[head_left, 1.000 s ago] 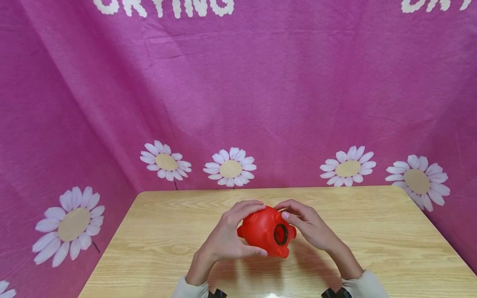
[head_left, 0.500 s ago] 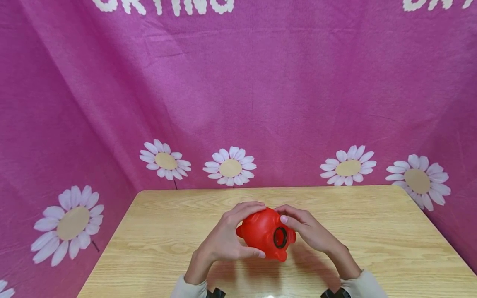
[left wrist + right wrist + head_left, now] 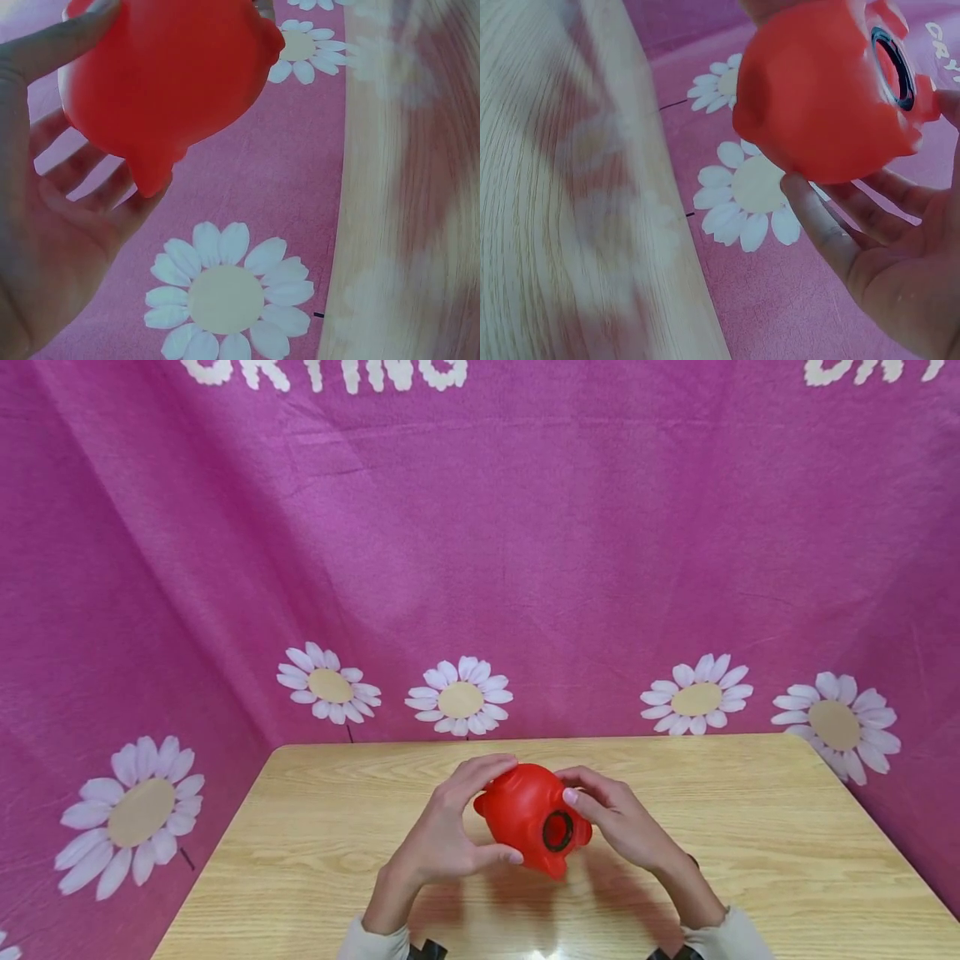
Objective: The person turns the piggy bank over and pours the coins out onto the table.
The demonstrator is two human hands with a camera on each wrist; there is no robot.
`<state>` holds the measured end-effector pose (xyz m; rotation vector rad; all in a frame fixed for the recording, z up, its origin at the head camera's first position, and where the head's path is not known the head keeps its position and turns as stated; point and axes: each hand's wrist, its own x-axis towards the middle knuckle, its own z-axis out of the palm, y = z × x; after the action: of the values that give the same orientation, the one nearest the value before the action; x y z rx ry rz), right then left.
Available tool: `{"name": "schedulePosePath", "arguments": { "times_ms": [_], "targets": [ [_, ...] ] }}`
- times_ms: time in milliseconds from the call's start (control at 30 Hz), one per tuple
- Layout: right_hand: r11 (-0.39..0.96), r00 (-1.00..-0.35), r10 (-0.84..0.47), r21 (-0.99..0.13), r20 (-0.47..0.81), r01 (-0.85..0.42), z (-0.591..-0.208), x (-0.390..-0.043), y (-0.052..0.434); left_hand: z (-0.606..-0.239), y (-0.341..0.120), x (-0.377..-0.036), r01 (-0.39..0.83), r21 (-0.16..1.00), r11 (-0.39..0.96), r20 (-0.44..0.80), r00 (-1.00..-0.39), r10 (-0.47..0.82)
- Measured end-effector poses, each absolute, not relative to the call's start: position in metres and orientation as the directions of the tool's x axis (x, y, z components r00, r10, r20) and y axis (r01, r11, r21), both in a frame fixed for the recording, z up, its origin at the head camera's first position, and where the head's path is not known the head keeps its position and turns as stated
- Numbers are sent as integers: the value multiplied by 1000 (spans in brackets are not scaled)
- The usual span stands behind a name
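Head view: left hand [image 3: 442, 843] and right hand [image 3: 622, 822] grip red piggy bank [image 3: 528, 818] above mid-table [image 3: 787, 827].

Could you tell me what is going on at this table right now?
A person is holding a red piggy bank between both hands above a wooden table. The left hand grips one side with fingers over the top and thumb underneath, and the right hand grips the other side. The bank is tipped so its underside faces the head camera, showing a round black-rimmed opening. A pink cloth with white daisies hangs behind the table.
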<state>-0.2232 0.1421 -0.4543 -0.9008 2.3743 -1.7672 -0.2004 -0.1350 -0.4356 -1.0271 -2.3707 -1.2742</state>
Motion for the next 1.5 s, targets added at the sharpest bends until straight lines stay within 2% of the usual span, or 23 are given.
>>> {"name": "schedulePosePath", "arguments": {
  "times_ms": [333,633,1100,1500],
  "targets": [
    [93,-885,-318,-918,339,-385,-449,-219,135,-433,-136,-203,610,687,394,564,-790,240],
    [94,-919,-211,-929,334,-359,-446,-215,131,-435,-131,-203,527,784,328,512,-848,138],
    [59,-933,-168,-941,319,-332,-446,-212,127,-436,-129,-203,383,908,171,351,-917,190],
    [27,-923,-230,-947,307,-322,-442,-210,127,-436,-127,-205,385,913,132,359,-915,182]
  ]
}}
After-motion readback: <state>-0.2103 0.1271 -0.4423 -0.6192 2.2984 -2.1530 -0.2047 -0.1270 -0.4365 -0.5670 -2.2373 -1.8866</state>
